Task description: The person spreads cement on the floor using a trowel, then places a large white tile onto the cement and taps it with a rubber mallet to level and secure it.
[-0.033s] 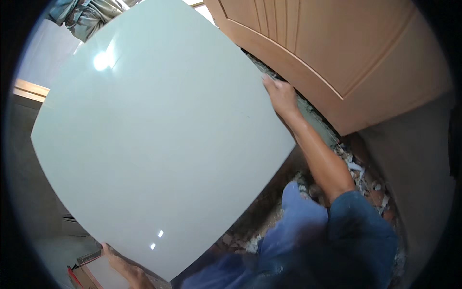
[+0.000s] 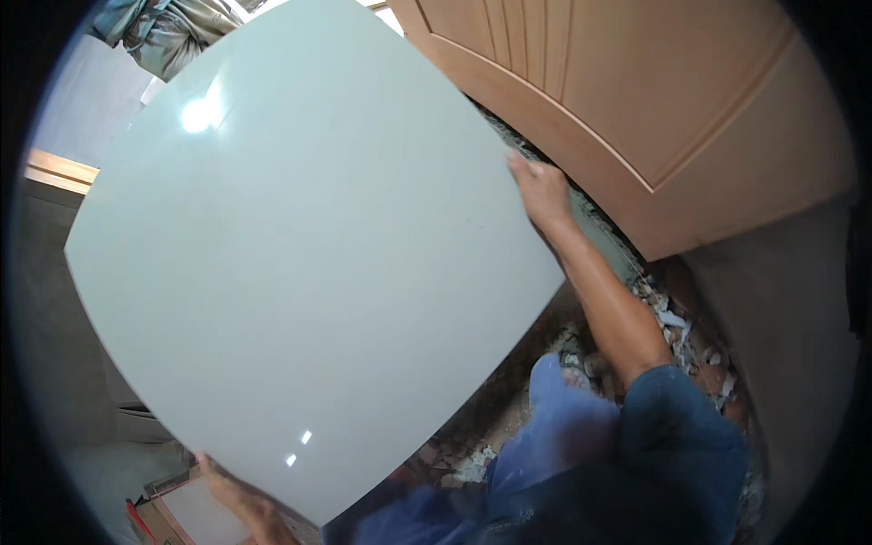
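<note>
A large glossy pale tile [image 2: 309,263] fills the middle of the view, tilted and held up in front of me. Bright light glints off its upper left and its lower part. My right hand [image 2: 543,193] grips its right edge, thumb at the rim and the other fingers hidden behind. At the lower left, my left hand [image 2: 232,495] grips the opposite edge near the bottom corner, with its fingers mostly out of sight.
A brown panelled door [image 2: 627,109] leans at the upper right. Broken rubble [image 2: 672,318] lies along the floor beside it. Boxed tiles [image 2: 186,509] stand at the lower left. A crumpled cloth bundle [image 2: 173,36] sits at the upper left, above a wooden strip [image 2: 62,171].
The tile and my right hand have shifted slightly right and down in view. Both hands keep their hold.
</note>
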The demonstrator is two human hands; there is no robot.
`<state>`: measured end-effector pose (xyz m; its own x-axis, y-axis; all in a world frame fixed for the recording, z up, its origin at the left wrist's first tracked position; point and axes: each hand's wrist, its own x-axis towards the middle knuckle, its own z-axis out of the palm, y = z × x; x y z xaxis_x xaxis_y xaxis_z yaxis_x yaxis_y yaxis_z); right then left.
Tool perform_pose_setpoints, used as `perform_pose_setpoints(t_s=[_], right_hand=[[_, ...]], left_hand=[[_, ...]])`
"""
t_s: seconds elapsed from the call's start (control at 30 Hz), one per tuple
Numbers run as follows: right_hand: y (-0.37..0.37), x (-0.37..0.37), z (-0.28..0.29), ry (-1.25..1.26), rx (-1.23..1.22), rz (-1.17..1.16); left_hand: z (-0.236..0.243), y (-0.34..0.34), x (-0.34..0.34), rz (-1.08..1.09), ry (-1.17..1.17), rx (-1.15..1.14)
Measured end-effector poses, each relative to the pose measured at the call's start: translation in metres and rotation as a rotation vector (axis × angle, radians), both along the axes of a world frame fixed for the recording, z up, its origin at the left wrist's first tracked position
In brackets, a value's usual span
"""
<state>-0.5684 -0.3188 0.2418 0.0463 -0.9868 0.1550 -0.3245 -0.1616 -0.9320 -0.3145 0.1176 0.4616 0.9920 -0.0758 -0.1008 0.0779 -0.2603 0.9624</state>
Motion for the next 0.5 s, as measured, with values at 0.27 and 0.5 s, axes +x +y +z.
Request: perform_pose_setpoints(t_s=[0.27,0.5], right_hand=[[-0.015,-0.086,-0.083,0.113,0.081,0.012],[0.002,-0.112,-0.115,0.389,0.286,-0.04]], left_hand=[[-0.192,-0.042,-0.025,0.155,0.134,0.004],[-0.287,-0.026,-0.038,0.156,0.303,0.03]])
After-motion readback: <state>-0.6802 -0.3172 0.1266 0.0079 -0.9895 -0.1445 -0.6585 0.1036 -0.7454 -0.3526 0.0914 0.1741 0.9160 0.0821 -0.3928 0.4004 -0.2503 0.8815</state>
